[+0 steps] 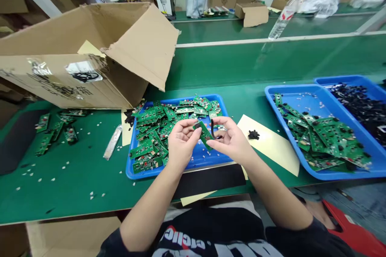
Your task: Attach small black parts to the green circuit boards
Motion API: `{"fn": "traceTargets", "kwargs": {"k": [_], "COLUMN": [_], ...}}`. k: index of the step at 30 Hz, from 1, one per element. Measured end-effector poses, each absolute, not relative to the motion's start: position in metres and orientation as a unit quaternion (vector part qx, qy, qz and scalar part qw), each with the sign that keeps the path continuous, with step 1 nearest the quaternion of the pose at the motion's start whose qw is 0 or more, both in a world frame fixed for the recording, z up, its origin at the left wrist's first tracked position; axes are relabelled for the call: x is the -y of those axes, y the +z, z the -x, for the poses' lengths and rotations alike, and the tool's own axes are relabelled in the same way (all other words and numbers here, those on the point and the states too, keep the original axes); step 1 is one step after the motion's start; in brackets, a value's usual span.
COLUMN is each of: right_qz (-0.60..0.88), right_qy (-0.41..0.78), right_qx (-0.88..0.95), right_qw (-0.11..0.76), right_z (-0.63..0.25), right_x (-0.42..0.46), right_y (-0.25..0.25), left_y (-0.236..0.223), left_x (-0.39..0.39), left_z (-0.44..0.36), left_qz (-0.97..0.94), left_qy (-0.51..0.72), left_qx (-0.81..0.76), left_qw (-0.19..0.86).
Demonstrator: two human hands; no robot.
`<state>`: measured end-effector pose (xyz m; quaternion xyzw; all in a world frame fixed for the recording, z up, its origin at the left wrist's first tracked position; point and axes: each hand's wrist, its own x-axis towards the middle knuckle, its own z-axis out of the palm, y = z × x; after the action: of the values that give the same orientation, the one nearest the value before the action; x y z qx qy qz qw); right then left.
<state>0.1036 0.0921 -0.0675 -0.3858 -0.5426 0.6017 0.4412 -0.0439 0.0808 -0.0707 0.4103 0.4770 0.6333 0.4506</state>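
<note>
Above the middle blue tray [177, 174], my left hand [182, 142] pinches one end of a small green circuit board [205, 135] between thumb and fingers. A dark part sits on the board near my left thumb. My right hand [230, 138] is closed at the board's other end, its thumb against the board's edge. A thin curved black strip [212, 127] is held in my right fingers. Many loose green circuit boards [153, 134] are heaped in the tray below. A wide black strip [211, 180] lies along the table's front edge.
Right of me, a blue tray [321, 176] holds boards with black pieces, beside another tray of black parts [362, 104]. Small black pieces [253, 134] lie on yellow paper [271, 144]. An open cardboard box [60, 80] stands left, near more boards [57, 128].
</note>
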Motion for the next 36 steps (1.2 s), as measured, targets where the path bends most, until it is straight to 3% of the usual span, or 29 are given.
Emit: {"fn": "traceTargets", "kwargs": {"k": [5, 11, 16, 23, 27, 30, 36], "right_qz": [0.43, 0.446, 0.416, 0.462, 0.506, 0.628, 0.739], "right_qy": [0.494, 0.223, 0.055, 0.092, 0.115, 0.009, -0.053], "right_qx": [0.563, 0.669, 0.71, 0.627, 0.578, 0.494, 0.449], "right_qw": [0.504, 0.551, 0.566, 0.621, 0.63, 0.601, 0.5], "right_z": [-0.095, -0.093, -0.083, -0.074, -0.124, -0.195, -0.309], "right_x": [-0.075, -0.063, -0.058, -0.059, -0.075, -0.096, -0.115], "right_y": [-0.074, -0.085, -0.083, -0.095, -0.092, -0.081, -0.066], "left_y": [-0.072, -0.073, -0.077, -0.083, -0.087, -0.087, -0.072], "left_x": [-0.081, -0.083, -0.084, -0.084, -0.082, -0.084, -0.102], "left_z": [0.047, 0.051, 0.05, 0.047, 0.045, 0.047, 0.047], "left_qz": [-0.487, -0.594, -0.607, -0.637, -0.663, -0.677, -0.687], "left_qy": [0.593, 0.546, 0.577, 0.568, 0.525, 0.474, 0.329], "left_qx": [-0.52, -0.539, -0.523, -0.495, -0.503, -0.531, -0.623], "left_qw": [0.376, 0.241, 0.16, 0.164, 0.178, 0.185, 0.176]}}
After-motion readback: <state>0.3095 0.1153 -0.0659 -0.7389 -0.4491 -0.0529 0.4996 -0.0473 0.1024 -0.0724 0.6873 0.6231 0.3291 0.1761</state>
